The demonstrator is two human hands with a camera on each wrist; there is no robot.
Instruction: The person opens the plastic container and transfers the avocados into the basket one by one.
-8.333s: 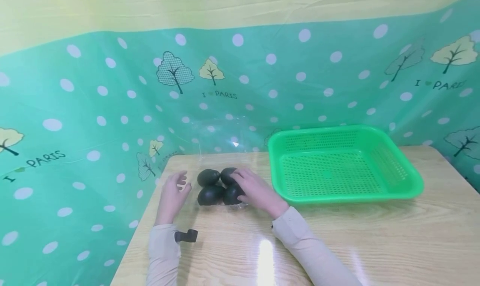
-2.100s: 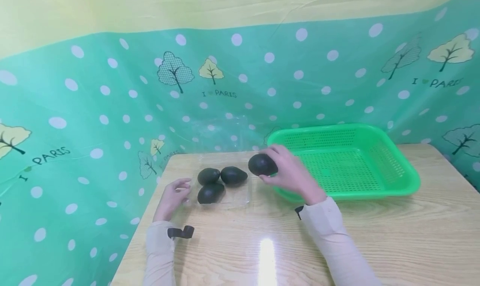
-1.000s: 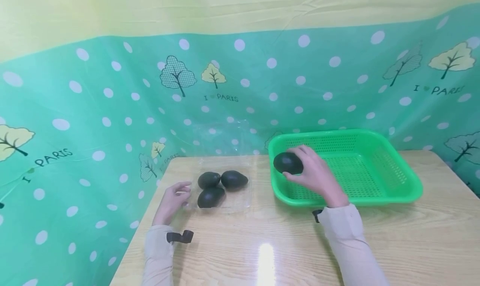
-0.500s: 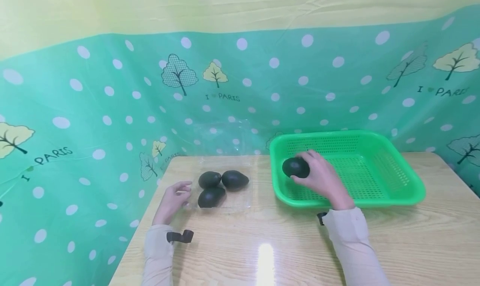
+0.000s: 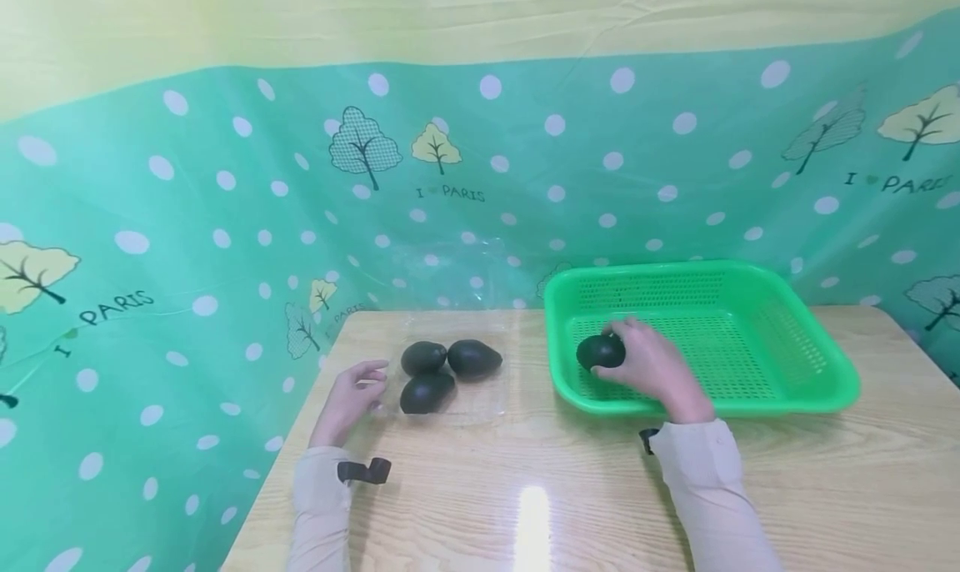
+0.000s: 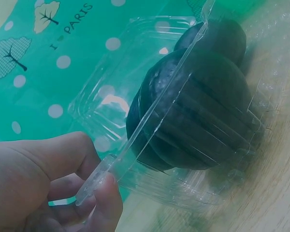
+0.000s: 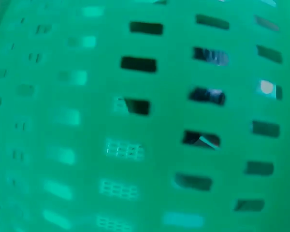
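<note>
Avocado in our right hand, within the green basket at one o'clock; twelve lies straight ahead of us. Nearest is the table, pale wood with fine grain, on which a white streak of reflected light falls just past twelve. Our pale sleeves reach in over it, and each wrist bears a black strap. At eleven o'clock our left hand pinches the edge of a clear plastic box. At twelve, this box holds three further avocados, clustered together, and its transparent lid stands raised behind them. Our right fingers curl round the single avocado; we cannot tell whether it touches the basket's floor. Slotted green plastic fills the right wrist view. Farthest, a teal curtain spans ten to two o'clock, white-spotted and printed with trees and the word PARIS; above it runs a pale yellow band.
</note>
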